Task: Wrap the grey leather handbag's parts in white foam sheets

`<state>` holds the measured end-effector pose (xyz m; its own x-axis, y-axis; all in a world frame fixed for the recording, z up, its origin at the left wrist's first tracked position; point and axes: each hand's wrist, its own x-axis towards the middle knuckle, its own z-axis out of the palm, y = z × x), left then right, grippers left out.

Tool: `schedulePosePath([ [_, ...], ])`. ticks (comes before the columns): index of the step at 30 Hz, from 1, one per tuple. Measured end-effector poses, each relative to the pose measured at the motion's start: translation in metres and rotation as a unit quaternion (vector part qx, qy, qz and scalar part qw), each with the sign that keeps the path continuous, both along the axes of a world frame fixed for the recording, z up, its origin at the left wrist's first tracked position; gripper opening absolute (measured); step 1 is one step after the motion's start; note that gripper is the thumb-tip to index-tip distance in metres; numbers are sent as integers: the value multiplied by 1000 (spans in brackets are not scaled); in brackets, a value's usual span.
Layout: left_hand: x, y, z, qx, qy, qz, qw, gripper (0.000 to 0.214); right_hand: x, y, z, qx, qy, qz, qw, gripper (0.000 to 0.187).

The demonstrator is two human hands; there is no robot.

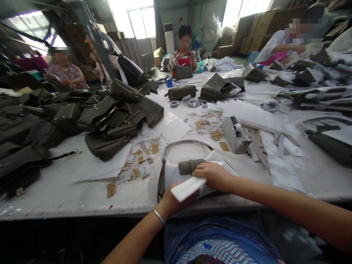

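A dark grey-green handbag (162,179) lies at the table's front edge, its long handle looped away from me. White sheeting covers much of it, and a short closure tab (188,167) shows on top. Above the bag, a folded strip of white foam sheet (187,188) slants between my hands. My left hand (169,204) is closed around the strip's lower end from beneath, its fingers mostly hidden. The fingers of my right hand (210,173) curl over the upper part and press on it, close beside the tab.
Paper tags (137,161) are scattered left of the bag. A tape dispenser (236,135) stands behind right, near stacked foam sheets (255,115). Piled handbags (110,110) cover the left side, and another bag (332,145) lies right. Several people sit around the table.
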<state>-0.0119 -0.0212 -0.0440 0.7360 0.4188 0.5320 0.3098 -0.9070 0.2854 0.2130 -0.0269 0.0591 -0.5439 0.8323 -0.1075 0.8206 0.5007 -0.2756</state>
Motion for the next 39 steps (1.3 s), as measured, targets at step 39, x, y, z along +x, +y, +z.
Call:
schedulePosePath([
  [39,-8,-19,33,1,76,-21,997,30,-3,-38,-60,67,36,-23,997,75],
])
